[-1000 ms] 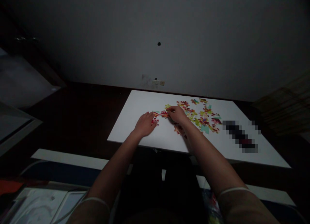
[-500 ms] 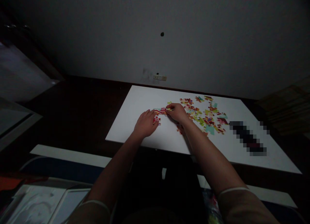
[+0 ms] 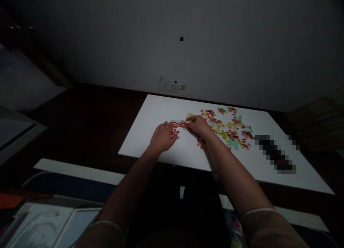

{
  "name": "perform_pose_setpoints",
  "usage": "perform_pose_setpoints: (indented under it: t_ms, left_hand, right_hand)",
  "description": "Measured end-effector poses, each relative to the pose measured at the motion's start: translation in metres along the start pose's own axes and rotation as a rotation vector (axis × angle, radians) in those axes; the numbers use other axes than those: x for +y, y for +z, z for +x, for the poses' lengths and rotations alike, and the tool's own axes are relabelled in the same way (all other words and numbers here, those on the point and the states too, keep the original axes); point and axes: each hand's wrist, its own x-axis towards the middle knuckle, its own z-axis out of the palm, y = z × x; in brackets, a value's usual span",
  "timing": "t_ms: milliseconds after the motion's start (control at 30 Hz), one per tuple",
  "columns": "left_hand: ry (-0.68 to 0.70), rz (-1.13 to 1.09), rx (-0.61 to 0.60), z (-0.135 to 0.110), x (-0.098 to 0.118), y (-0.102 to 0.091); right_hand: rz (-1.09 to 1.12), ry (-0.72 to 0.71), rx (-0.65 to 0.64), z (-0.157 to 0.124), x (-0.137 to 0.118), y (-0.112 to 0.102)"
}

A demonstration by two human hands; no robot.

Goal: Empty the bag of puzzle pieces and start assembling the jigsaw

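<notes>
On a white table (image 3: 142, 115), a small joined strip of jigsaw puzzle pieces (image 3: 178, 124) in red, orange and pale blue lies between my hands. My left hand (image 3: 162, 137) rests flat at the strip's left end, its fingers extended. Under its thumb side is a red puzzle piece (image 3: 175, 132) with a white crossed-square pattern, partly covered. At the strip's right end, my right hand (image 3: 199, 125) pinches a puzzle piece (image 3: 188, 122) with a yellow-green patch. My fingers hide most of that piece, so I cannot tell whether it is locked into the strip.
Loose puzzle pieces (image 3: 233, 143) in many colours spread over the table right of my right hand, some under its forearm. A blurred-out dark object (image 3: 275, 153) lies farther right. A wall with a socket panel (image 3: 178, 86) rises behind the table.
The view has shifted slightly. My right hand stays pinched at the strip's right end with only a small movement; my left hand keeps its place on the pieces.
</notes>
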Motion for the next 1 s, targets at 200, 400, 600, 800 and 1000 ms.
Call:
perform_pose_setpoints:
  t_ms: [200, 400, 600, 800, 1000]
  left_hand:
    - [-0.019, 0.049, -0.021, 0.000, 0.001, 0.000]
    - [-0.002, 0.042, -0.007, 0.001, -0.001, 0.002]
    - [-0.006, 0.051, -0.014, 0.001, -0.001, 0.001]
    - [-0.019, 0.083, -0.016, 0.000, 0.001, 0.000]
    - [-0.019, 0.106, -0.019, 0.001, 0.001, 0.002]
  right_hand:
    - [0.009, -0.047, 0.020, -0.003, 0.001, 0.000]
    - [0.027, -0.053, 0.015, -0.011, -0.003, -0.004]
    - [-0.001, -0.058, 0.016, -0.011, -0.014, -0.008]
    - [0.307, -0.062, -0.124, -0.031, -0.019, -0.012]
    - [0.252, -0.018, -0.259, -0.059, -0.016, -0.017]
